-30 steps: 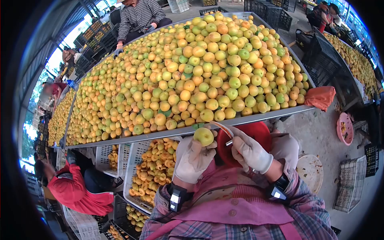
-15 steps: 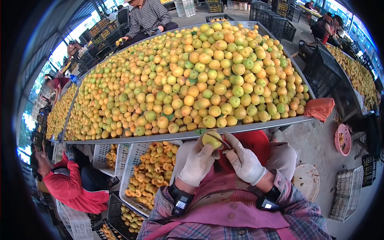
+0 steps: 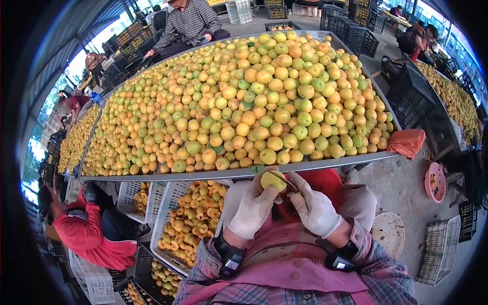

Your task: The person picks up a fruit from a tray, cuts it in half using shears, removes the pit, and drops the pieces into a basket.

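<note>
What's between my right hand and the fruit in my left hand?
In the head view, a thin blade-like tool held by your right hand lies there, meeting the fruit.

A yellow-green fruit (image 3: 273, 181) is held in the left hand (image 3: 252, 208), a blade (image 3: 291, 184) at its side in the right hand (image 3: 318, 211). Beyond, a metal-edged table (image 3: 203, 177) is heaped with whole fruits (image 3: 239, 107); leftward, cut fruits (image 3: 192, 223) are held in a white crate (image 3: 165, 211).

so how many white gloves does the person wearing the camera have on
2: one on the left hand, holding a yellow-green fruit, and one on the right hand, holding a thin blade at the fruit. Both show plainly; neither is hidden.
</note>
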The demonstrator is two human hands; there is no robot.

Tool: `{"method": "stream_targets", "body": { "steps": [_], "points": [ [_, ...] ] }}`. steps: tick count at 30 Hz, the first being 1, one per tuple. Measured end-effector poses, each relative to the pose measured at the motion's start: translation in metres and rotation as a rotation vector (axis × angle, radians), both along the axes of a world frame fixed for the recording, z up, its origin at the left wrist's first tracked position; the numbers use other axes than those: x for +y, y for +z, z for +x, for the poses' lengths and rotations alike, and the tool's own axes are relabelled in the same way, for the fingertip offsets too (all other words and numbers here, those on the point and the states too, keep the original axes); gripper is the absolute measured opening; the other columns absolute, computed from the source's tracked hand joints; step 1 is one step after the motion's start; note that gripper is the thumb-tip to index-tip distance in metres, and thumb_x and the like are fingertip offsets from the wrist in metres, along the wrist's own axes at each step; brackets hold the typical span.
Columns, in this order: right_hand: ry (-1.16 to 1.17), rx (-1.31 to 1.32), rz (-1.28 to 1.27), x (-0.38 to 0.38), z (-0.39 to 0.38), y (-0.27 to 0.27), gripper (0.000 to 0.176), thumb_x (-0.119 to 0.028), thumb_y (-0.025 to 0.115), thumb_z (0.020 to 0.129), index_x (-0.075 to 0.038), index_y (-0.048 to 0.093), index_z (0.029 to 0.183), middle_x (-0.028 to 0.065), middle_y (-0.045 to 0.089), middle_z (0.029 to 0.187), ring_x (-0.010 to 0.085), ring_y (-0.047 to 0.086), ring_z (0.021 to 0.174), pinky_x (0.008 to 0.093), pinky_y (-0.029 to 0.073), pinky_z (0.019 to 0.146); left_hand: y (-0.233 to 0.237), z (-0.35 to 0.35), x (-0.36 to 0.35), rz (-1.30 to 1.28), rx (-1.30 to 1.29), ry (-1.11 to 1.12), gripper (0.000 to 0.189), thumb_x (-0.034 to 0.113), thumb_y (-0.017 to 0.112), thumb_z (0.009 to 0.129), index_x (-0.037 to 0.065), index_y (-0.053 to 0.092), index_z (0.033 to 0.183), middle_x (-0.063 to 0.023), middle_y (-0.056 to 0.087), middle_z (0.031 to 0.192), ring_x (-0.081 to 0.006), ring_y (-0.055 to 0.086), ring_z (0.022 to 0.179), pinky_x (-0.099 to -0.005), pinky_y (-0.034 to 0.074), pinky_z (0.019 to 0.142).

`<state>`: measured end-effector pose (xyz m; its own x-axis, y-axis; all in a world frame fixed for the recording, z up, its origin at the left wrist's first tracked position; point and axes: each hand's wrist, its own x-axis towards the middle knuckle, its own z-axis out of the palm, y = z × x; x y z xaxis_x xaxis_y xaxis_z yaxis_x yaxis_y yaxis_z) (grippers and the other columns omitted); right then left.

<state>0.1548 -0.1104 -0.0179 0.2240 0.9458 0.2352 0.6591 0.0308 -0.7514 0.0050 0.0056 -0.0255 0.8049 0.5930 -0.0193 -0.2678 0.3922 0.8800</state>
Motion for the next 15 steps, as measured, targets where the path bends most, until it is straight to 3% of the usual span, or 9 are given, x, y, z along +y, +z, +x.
{"method": "stream_targets", "body": {
  "steps": [6, 10, 12, 14, 15],
  "points": [
    [-0.048, -0.080, -0.087, 0.000, -0.004, 0.004, 0.057, -0.026, 0.049, 0.098, -0.004, 0.028, 0.147, 0.0172, 0.060, 0.065, 0.0380, 0.062, 0.062, 0.0457, 0.048, 0.055, 0.024, 0.003, -0.004, 0.375, 0.251, 0.004, 0.048, 0.016, 0.064, 0.093, 0.005, 0.042, 0.135, -0.0035, 0.056, 0.112, -0.0120, 0.053, 0.101, -0.0262, 0.045, 0.089],
    [-0.015, -0.021, -0.049, 0.001, 0.000, -0.002, 0.058, -0.026, 0.049, 0.098, -0.005, 0.027, 0.147, 0.0191, 0.064, 0.073, 0.0387, 0.063, 0.065, 0.0454, 0.050, 0.057, 0.026, 0.005, -0.010, 0.175, 0.183, 0.017, 0.046, 0.015, 0.063, 0.093, 0.004, 0.043, 0.133, -0.0042, 0.056, 0.114, -0.0141, 0.053, 0.104, -0.0269, 0.044, 0.093],
    [-0.025, 0.018, 0.181, 0.003, -0.003, -0.009, 0.058, -0.027, 0.049, 0.099, -0.004, 0.027, 0.147, 0.0207, 0.066, 0.083, 0.0391, 0.064, 0.069, 0.0449, 0.051, 0.059, 0.023, 0.009, -0.018, 0.084, 0.152, 0.019, 0.045, 0.016, 0.063, 0.093, 0.004, 0.044, 0.133, -0.0044, 0.055, 0.115, -0.0143, 0.053, 0.105, -0.0269, 0.043, 0.094],
    [-0.032, 0.028, 0.220, 0.003, -0.004, -0.009, 0.058, -0.028, 0.049, 0.099, -0.004, 0.028, 0.147, 0.0212, 0.066, 0.087, 0.0396, 0.065, 0.070, 0.0448, 0.052, 0.060, 0.017, 0.015, -0.030, -0.205, -0.082, 0.074, 0.045, 0.021, 0.061, 0.095, 0.003, 0.044, 0.132, -0.0047, 0.055, 0.117, -0.0149, 0.054, 0.107, -0.0269, 0.043, 0.094],
    [-0.040, 0.041, 0.258, 0.003, -0.005, -0.009, 0.058, -0.028, 0.049, 0.099, -0.004, 0.028, 0.147, 0.0216, 0.067, 0.091, 0.0401, 0.065, 0.072, 0.0447, 0.052, 0.061, 0.016, 0.015, -0.029, -0.205, -0.082, 0.077, 0.045, 0.021, 0.061, 0.095, 0.003, 0.044, 0.132, -0.0047, 0.055, 0.117, -0.0149, 0.054, 0.107, -0.0269, 0.043, 0.094]
  ]
}}
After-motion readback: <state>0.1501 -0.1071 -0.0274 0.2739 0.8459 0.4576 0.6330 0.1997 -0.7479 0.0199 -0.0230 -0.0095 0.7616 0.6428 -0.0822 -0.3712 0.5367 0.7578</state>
